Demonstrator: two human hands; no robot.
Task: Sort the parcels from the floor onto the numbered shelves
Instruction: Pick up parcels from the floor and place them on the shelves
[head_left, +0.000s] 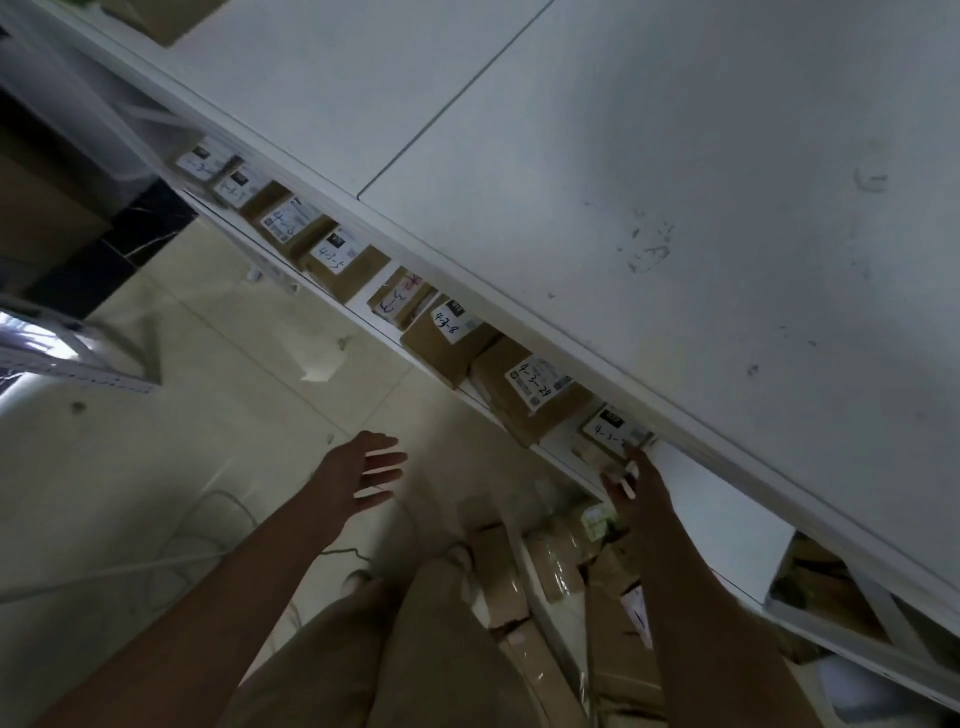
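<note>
Seen from the head camera, the only view, the right hand (641, 499) reaches up to the shelf ledge (556, 439), and its fingertips (636, 460) meet the near corner of the labelled parcel (613, 428), which sits on that ledge just past them. Whether those fingers pinch the corner or only press against it cannot be told, as the thumb side is blurred. The touch looks meant to nudge the parcel back into line with its row.

Beyond the fingers to the left, the neighbouring parcel (535, 384) and the rest of the row lie with their handwritten labels turned out toward the aisle, probably so the numbers can be read while standing. The touched parcel faces the same way, its writing running along the ledge. The upper shelf board (649, 208) hides its depth, so its long axis cannot be judged.

Off to the side, the left hand (358, 480) hangs in the air, fingers spread and holding nothing, likely for balance. Below both hands, more floor parcels (506, 582) wait unsorted.
</note>
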